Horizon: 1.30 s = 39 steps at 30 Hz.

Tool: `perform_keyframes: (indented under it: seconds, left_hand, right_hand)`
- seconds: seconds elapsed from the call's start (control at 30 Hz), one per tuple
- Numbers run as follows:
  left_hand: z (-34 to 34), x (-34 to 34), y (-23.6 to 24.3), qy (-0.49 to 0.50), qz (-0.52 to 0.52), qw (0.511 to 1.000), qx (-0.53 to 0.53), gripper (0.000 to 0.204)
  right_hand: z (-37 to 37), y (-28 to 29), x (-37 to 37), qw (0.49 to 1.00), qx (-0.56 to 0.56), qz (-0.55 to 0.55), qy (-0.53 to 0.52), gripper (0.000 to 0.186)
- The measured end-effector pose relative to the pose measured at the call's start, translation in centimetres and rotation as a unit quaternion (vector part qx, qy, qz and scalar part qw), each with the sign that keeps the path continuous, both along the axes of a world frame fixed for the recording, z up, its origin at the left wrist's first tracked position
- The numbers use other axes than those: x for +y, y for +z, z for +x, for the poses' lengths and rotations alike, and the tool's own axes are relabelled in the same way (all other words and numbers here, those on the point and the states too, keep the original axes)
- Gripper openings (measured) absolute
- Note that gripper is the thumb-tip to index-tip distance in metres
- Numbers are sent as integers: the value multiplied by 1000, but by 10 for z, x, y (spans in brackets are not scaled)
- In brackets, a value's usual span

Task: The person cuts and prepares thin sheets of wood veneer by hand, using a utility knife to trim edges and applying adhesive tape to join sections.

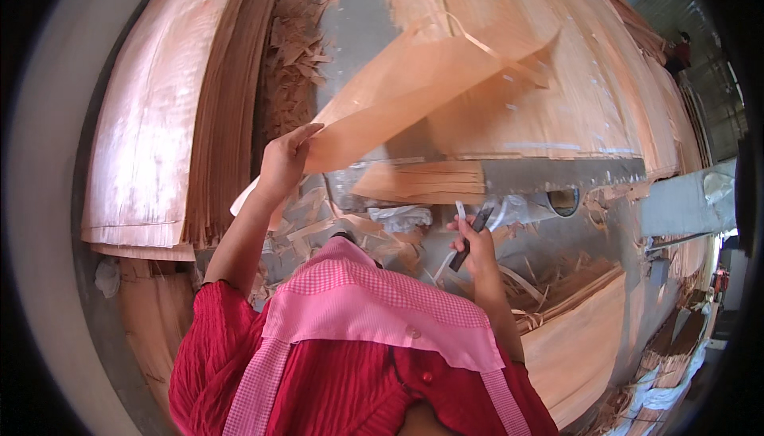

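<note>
My left hand [285,164] is closed on the near-left end of a thin orange-brown wood veneer sheet [398,106]. This sheet is lifted at a slant, and its far end stretches over the large veneer sheets [581,110] on the table. A narrow curled strip [477,44] shows near that far end. In my right hand [476,251] is a dark, flat-handled tool [481,219] that looks like a knife. A pale strip [461,211] stands up beside the fingers; whether they grip it too, I cannot tell. The right hand is just off the table's near edge.
A tall veneer stack [159,110] stands at left, with a heap of scraps [298,62] beside it. A short veneer pile [426,183] lies at the table's grey near edge [565,178]. Another veneer stack [577,348] is at lower right. Far right, a person [680,50] is partly visible.
</note>
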<state>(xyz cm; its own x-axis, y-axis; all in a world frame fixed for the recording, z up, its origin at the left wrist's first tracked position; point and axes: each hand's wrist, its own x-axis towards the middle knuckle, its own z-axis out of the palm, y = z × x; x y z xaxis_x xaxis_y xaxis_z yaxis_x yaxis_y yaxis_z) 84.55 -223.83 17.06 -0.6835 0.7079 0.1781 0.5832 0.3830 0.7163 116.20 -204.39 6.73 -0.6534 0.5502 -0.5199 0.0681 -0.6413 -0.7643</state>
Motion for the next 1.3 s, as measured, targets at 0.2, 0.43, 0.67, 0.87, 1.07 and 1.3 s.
perform_keyframes:
  seconds: [0.2,0.43,0.67,0.87,1.07,1.3]
  left_hand:
    - [-76,-64,4,-49,22,998,18,33]
    - [-210,-99,-11,-243,67,957,147,32]
    - [-337,-44,4,-365,61,911,181,38]
    - [-446,50,30,-396,57,888,226,34]
    - [-581,145,71,-264,50,941,203,31]
    - [-753,230,69,-188,59,945,262,34]
  right_hand:
    - [-135,-21,-27,982,70,-148,-94,10]
    - [-299,-106,-14,938,259,-210,-99,30]
    - [-421,-53,32,931,266,-80,-238,42]
    - [-506,-37,133,888,348,-45,-298,42]
    - [-608,-28,200,861,403,-47,-306,41]
    - [-766,-20,293,858,437,-12,-271,41]
